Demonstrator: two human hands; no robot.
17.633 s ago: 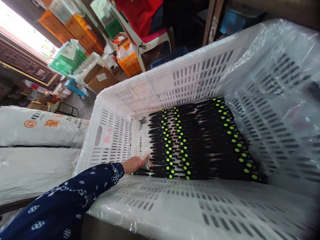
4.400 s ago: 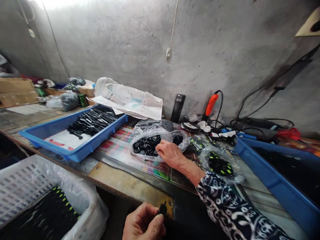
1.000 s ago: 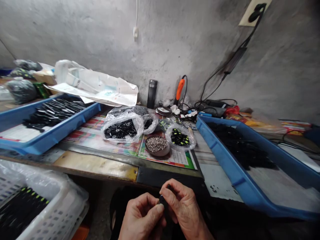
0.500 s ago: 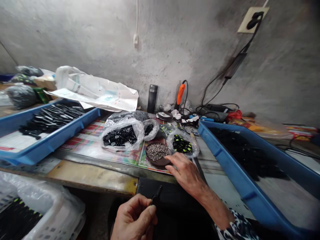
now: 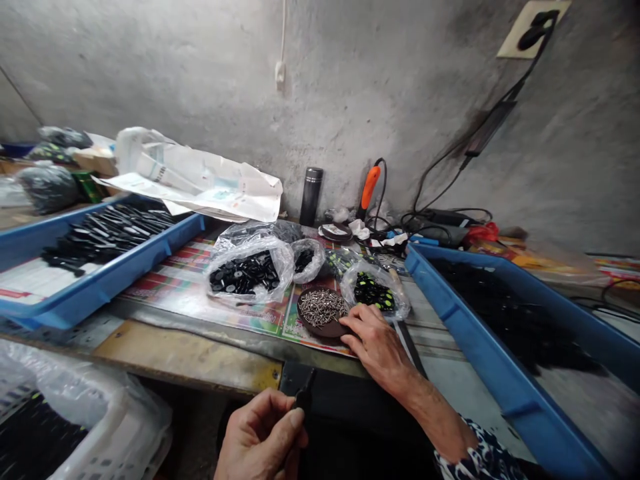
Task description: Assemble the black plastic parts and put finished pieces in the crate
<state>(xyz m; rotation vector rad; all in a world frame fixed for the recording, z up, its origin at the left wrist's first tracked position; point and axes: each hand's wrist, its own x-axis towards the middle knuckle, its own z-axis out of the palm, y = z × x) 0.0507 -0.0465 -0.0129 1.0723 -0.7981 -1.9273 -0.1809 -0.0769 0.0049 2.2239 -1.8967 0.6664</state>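
My left hand (image 5: 265, 433) is closed in a pinch at the bottom centre. Between its thumb and index finger sits a small black part (image 5: 304, 399) with a thin stem pointing up. My right hand (image 5: 379, 343) reaches over the table's front edge, thumb and index finger apart, with nothing visible between them. Its fingertips are at the right rim of a round brown dish (image 5: 327, 329) heaped with small silvery screws (image 5: 323, 307). Just behind that hand stands an open clear bag of black and yellow-green pieces (image 5: 373, 291). A larger bag of black pieces (image 5: 245, 273) lies left of the dish.
Long black parts fill a blue tray (image 5: 120, 277) on the left; another blue tray (image 5: 480, 347) with dark parts stands right. A black flask (image 5: 311, 197) and an orange-handled tool (image 5: 370, 189) are by the wall. A plastic-lined white basket (image 5: 125, 420) is lower left.
The view has shifted slightly, so the table's things appear farther right. My right hand stays by the dish's rim with its fingers apart. My left hand keeps its pinch on the black part.
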